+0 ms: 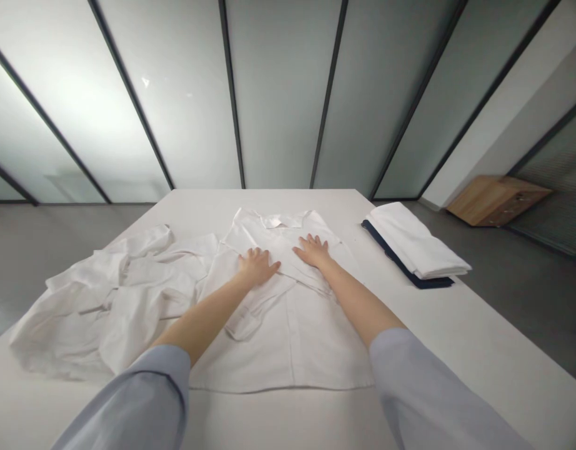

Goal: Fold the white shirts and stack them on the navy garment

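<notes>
- White crumpled cloth sprawls across the left of the pale tabletop; where its folds meet the shirt, I can't tell whether it is a separate garment or a loose part of the same one
- Left hand lies palm down with fingers spread, pressing on the white shirt and pinching nothing; a sideways drag of this palm could skew the front or pull in the bunched cloth beside it
- Mid-table, the white shirt lies with its collar on the far side and its hem toward the person; the hands hide part of the chest, and a doubled layer under the left wrist is hard to make out, perhaps a pocket or a tucked sleeve
- Right hand is also spread flat, near the collar and not gripping; uneven pressure between the two hands could twist the cloth or leave a ridge
- Folded white linen sits on a navy layer close to the table's right edge, where a careless knock could tip the stack off; the navy layer is mostly covered, so its kind is unclear
- Wooden cabinet stands on the floor at far right, its front too oblique to read
</notes>
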The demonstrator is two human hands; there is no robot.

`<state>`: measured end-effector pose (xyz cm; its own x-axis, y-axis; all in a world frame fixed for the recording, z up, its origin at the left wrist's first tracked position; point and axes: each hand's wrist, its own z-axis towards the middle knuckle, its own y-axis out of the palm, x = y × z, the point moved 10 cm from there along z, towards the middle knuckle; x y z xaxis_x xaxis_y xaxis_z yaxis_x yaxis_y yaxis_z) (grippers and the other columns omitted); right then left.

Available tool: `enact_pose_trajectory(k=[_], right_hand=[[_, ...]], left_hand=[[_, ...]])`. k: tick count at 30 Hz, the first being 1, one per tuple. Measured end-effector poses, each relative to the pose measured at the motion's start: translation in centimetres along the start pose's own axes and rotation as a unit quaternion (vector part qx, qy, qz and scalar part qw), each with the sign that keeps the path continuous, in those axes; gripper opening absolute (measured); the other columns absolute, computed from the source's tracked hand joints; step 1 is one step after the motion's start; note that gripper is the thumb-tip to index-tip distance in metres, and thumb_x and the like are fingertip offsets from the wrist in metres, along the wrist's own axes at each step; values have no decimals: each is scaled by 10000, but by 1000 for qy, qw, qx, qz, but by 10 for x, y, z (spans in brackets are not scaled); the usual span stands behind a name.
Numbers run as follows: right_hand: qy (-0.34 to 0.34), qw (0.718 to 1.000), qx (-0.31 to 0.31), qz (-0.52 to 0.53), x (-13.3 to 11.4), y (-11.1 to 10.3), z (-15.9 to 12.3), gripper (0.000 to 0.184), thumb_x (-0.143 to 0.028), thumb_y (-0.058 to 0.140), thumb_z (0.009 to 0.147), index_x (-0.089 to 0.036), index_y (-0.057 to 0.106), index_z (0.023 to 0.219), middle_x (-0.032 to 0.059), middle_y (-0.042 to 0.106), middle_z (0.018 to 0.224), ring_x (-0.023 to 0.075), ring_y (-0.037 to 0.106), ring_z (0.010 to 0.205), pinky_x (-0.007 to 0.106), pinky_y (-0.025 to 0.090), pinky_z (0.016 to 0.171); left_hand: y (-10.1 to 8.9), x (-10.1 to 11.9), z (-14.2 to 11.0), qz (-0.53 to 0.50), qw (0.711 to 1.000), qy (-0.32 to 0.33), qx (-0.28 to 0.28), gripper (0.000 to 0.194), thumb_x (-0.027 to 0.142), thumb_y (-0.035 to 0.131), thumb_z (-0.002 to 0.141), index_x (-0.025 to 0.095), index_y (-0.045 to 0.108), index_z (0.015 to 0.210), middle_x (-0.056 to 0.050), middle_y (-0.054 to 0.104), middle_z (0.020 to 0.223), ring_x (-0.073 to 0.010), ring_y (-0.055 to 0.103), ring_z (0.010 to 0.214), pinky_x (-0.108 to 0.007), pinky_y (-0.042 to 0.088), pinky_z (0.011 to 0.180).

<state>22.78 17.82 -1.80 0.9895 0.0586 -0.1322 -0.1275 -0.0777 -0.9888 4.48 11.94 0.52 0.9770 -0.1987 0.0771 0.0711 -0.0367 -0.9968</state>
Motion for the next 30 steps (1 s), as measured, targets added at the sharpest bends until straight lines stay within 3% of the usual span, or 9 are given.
enact_pose_trajectory(k=[6,9,12,15,18,24,30], right_hand=[[-34,998,48,-20,-6,-12,-10,580,-507,355,947,-177,409,1421,165,303,1529,326,248,1400,534,174,1108],[-55,996,65,-27,-14,-16,-33,546,-509,371,942,-180,471,1365,163,366,1489,320,281,1379,513,182,1106],[-55,997,56,-22,-19,-11,-57,510,-529,362,943,-216,522,1312,157,445,1423,320,363,1319,525,218,1079],[-37,998,45,-14,-18,-1,-70,538,-541,328,954,-237,467,1374,146,396,1469,329,344,1332,542,236,1062],[-30,998,51,-11,-16,3,-73,555,-540,309,963,-233,419,1413,130,323,1521,334,284,1370,544,232,1066],[-62,992,105,-17,-22,-19,-85,393,-418,453,932,-176,571,1219,153,534,1289,283,463,1195,416,342,997],[-95,990,105,-4,-22,-17,-115,253,-295,471,922,-191,623,1095,116,593,1158,243,518,1092,339,389,919]], left_hand=[[20,-12,19,-12,1000,-29,2,716,665,231,887,252,341,1461,-150,234,1567,-391,179,1424,-672,188,1050],[18,-14,30,-12,999,-28,13,716,667,249,881,253,344,1457,-148,258,1557,-383,201,1418,-646,202,1055],[3,-9,30,-10,998,-7,59,647,628,306,892,235,414,1395,-151,359,1494,-356,292,1372,-597,236,1059],[-10,-1,17,-3,995,20,96,496,520,391,908,216,493,1287,-143,473,1375,-312,400,1279,-508,306,1048],[-13,5,0,2,996,32,81,382,432,446,900,205,539,1193,-137,524,1269,-292,458,1198,-434,406,963],[-11,0,-36,18,998,55,39,276,371,447,903,203,597,1063,-112,587,1146,-260,531,1101,-374,462,874],[-8,-9,-61,-4,994,79,77,293,332,418,917,201,610,1095,-85,608,1164,-216,562,1086,-333,437,942]])
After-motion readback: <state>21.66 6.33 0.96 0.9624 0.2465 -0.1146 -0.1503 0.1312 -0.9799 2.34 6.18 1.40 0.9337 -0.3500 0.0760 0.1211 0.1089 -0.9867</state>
